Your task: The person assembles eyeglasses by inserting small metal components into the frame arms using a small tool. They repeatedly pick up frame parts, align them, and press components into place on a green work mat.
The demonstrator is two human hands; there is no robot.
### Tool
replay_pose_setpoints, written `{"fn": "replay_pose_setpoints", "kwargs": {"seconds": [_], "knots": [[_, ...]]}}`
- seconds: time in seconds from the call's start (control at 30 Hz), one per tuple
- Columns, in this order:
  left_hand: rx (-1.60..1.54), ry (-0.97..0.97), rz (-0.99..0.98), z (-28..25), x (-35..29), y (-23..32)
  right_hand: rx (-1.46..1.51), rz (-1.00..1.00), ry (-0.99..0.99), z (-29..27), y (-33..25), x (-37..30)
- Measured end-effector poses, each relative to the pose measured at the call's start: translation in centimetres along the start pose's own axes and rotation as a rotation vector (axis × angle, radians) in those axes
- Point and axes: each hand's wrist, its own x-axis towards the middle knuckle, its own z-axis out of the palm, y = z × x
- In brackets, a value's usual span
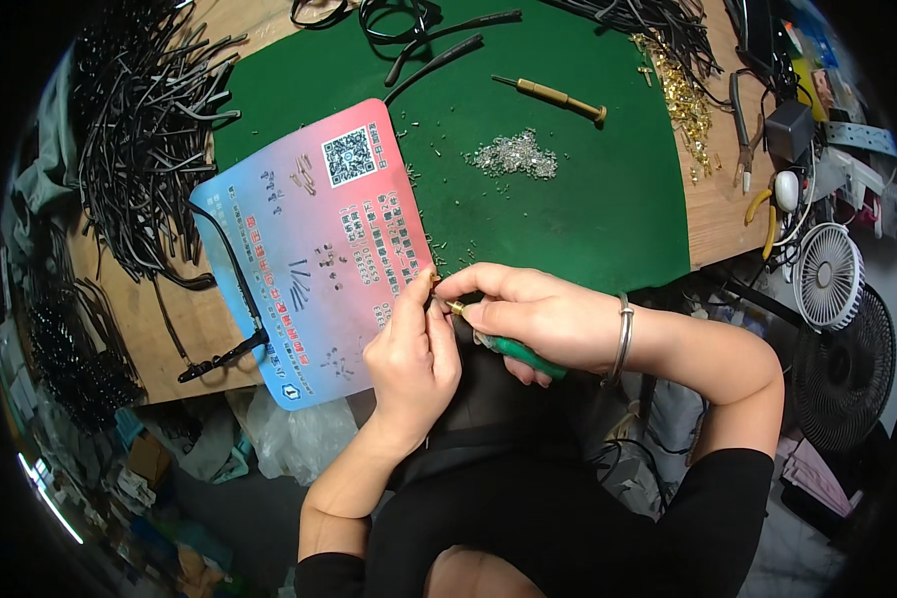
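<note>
My left hand (416, 344) is closed in a pinch over the near right edge of a pink-and-blue printed mat (299, 229). Whatever sits between its fingertips is too small and covered to name. Meeting it from the right, my right hand (538, 314) is wrapped round a green-handled tool (523, 354). A brass-coloured piece (456, 308) shows at that hand's thumb tip, close to the left fingertips. Small metal parts (302, 177) appear on the printed mat; I cannot tell whether they are loose or printed. A thin black eyeglass temple (231, 244) lies across its left side.
A green work mat (588, 209) covers the table, bearing a brass screwdriver (553, 98) and a heap of tiny silvery pieces (516, 155). Black temples (145, 149) pile up at left. Gold-coloured parts (690, 115), pliers (743, 130) and a white fan (827, 276) are at right.
</note>
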Motion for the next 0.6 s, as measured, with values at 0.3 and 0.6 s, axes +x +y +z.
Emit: {"fn": "replay_pose_setpoints", "kwargs": {"seconds": [0.3, 0.6], "knots": [[0.002, -0.047, 0.033, -0.5, 0.4, -0.5, -0.108, -0.007, 0.026, 0.1, -0.4, 0.5], [-0.051, -0.200, -0.014, -1.6, 1.4, 0.2, -0.807, -0.472, 0.352, 0.8, 2.7, 0.1]]}}
